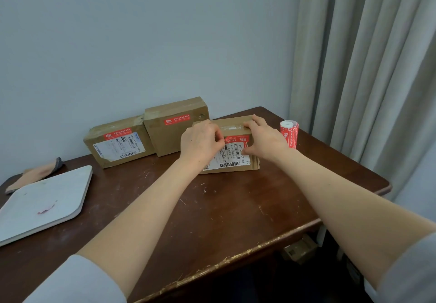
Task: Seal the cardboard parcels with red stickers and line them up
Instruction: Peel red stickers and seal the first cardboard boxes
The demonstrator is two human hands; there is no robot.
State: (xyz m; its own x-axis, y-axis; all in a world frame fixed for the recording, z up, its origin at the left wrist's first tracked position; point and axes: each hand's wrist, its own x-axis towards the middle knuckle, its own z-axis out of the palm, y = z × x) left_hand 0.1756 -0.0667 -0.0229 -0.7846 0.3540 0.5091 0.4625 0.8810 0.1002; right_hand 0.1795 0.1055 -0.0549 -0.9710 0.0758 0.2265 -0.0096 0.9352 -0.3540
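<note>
Lower left of frame: pad [35, 173], tan with a grey edge, lying beside a white tray [44, 199] on the dark tabletop [224, 208].

Left of centre: first parcel [132, 148], brown cardboard. First sticker [117, 133] runs across its top, above a white label with barcodes. The print is too small to read.

Centre: second parcel [165, 137], touching the first on its right. Second sticker [177, 119] is red with white characters, not legible.

Right of centre, nearer the camera than that row: third parcel [253, 164], lying flat.
- Shipping label [232, 158] reads "042 L… 00 015" along one side, with barcodes below.
- Third sticker [232, 139] lies with its long axis left to right, spanning the gap between the two hands.
- Left hand [200, 141]: narrow grip, fingertips apparently pinching the sticker's left end.
- Right hand [264, 137]: grip holding the parcel, fingers bent over the far edge, thumb on the label by the sticker's right end.
- Judgement: smoothing would run along that axis, then the parcel would slide toward the upper left to join the row.

Right: sticker roll [289, 134], upright, just beside the right hand and nearer to it than to the left.

Far right: curtain [365, 67].
</note>
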